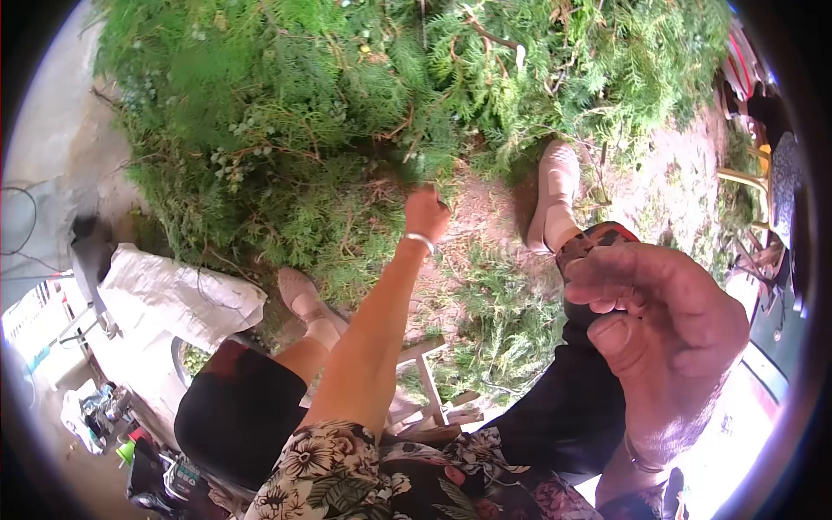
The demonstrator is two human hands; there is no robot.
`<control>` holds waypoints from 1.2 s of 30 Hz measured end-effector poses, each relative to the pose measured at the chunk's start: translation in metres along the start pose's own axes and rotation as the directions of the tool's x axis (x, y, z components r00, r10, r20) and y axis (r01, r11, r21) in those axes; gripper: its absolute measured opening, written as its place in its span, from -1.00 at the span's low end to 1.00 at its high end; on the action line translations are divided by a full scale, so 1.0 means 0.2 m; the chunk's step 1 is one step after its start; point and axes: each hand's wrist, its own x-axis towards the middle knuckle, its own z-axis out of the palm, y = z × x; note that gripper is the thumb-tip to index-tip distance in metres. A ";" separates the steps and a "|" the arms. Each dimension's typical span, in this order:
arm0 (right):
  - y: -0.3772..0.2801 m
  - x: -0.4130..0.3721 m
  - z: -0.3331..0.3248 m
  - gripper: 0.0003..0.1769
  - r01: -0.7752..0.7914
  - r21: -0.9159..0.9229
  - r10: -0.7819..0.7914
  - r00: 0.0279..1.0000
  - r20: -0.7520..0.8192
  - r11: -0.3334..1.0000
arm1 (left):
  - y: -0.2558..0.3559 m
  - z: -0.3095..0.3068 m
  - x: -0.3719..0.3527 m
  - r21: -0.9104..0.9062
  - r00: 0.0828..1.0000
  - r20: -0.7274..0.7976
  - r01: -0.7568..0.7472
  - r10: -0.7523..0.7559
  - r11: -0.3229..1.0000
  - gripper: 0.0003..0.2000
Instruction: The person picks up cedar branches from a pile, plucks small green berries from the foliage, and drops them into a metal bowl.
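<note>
A big heap of cut green conifer branches (347, 104) covers the ground in front of me. My left arm is stretched out, and my left hand (426, 213), with a thin bracelet at the wrist, is closed in a fist on a sprig at the near edge of the heap. My right hand (659, 325) is raised close to the camera at the right. Its fingers are curled in against the thumb and nothing shows in it. My feet in pale shoes (555, 186) rest on the dirt beside the branches.
A white sack (173, 299) lies at the left on concrete, with a bucket and clutter (130, 433) below it. A wooden frame (429, 386) stands between my knees. Chair legs (745, 182) and other furniture stand at the right edge.
</note>
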 end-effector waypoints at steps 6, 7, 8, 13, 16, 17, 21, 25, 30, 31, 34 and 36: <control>-0.05 0.01 -0.01 -0.55 -0.024 -0.117 0.042 0.987 0.153 0.993 | 0.15 -0.45 -0.34 -0.808 0.702 0.589 0.496 -0.400 -0.318 -0.98; -0.05 0.01 0.00 -0.55 -0.022 -0.119 0.041 0.987 0.158 0.993 | 0.12 -0.49 -0.35 -0.809 0.703 0.587 0.492 -0.402 -0.321 -0.98; -0.05 0.01 0.00 -0.59 0.002 -0.129 0.022 0.984 0.178 0.992 | 0.08 -0.52 -0.36 -0.890 0.754 0.452 0.419 -0.476 -0.182 -0.91; -0.04 0.01 0.04 -0.67 0.066 -0.128 -0.040 0.980 0.193 0.990 | -0.19 -0.56 -0.21 -0.367 0.714 -0.502 0.336 -0.488 0.868 -0.75; -0.07 0.01 0.06 -0.69 0.053 -0.167 -0.022 0.983 0.182 0.985 | -0.42 -0.45 -0.09 -0.128 0.783 -0.481 0.383 -0.395 0.915 -0.74; -0.07 0.01 0.06 -0.70 0.030 -0.167 -0.001 0.985 0.173 0.985 | -0.47 -0.41 -0.06 -0.345 0.819 -0.211 0.447 -0.533 0.825 -0.75; -0.06 0.02 0.04 -0.71 0.084 -0.123 -0.059 0.979 0.195 0.989 | -0.03 -0.55 -0.19 -0.231 0.868 -0.278 0.355 -0.411 0.906 -0.80; 0.00 0.03 0.06 -0.77 0.231 -0.189 -0.201 0.965 0.166 0.954 | 0.33 -0.64 -0.42 -0.477 0.920 -0.243 0.162 -0.307 0.864 -0.80; 0.02 0.07 0.10 -0.67 0.258 -0.451 -0.118 0.942 0.314 0.854 | 0.45 -0.97 -0.50 0.255 0.927 -0.341 -0.068 0.156 0.965 -0.83; 0.05 0.07 0.13 -0.70 0.269 -0.421 -0.148 0.943 0.299 0.866 | 0.51 -1.07 -0.51 -0.428 0.927 -0.340 -0.005 -0.156 0.904 -0.83; -0.01 0.11 0.18 -0.50 0.188 -0.325 -0.057 0.926 0.374 0.927 | 0.89 -1.46 -0.59 -0.718 0.943 -0.257 -0.041 -0.210 0.695 -0.86; -0.02 0.14 0.19 -0.43 0.213 -0.271 -0.096 0.917 0.388 0.939 | 1.03 -1.64 -0.63 -0.681 0.942 -0.320 -0.154 -0.102 0.716 -0.89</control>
